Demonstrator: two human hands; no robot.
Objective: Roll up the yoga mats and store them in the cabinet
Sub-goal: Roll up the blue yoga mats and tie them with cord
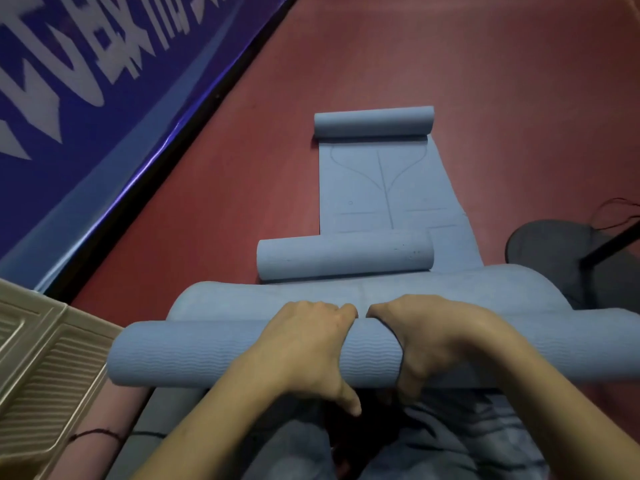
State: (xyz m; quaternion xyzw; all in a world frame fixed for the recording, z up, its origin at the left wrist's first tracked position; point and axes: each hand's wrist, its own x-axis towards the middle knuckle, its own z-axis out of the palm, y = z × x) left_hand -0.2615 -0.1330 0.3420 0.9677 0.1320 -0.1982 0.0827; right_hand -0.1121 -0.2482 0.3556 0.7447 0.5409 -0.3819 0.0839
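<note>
Yoga mat roll nearest us lies crosswise on the red floor, right in front of our knees, w/ its unrolled tail spreading away beyond it. Our left hand and right hand both wrap over the middle of this roll, side by side & nearly touching, fingers curled over the far side, thumbs down on the near side. So both are holding the roll, neither spread flat. Just beyond that tail sits a second roll, fully wound as far as we can see. Further out from our roll, a third mat is only part wound, w/ a flat printed stretch left between it & the second roll. Progress, by our read: one mat done, ours roughly halfway, the far one still needs finishing. No mat stored yet; a beige ribbed panel just left of our roll may be the cabinet, can't tell. A blue banner runs along the wall beyond that.
</note>
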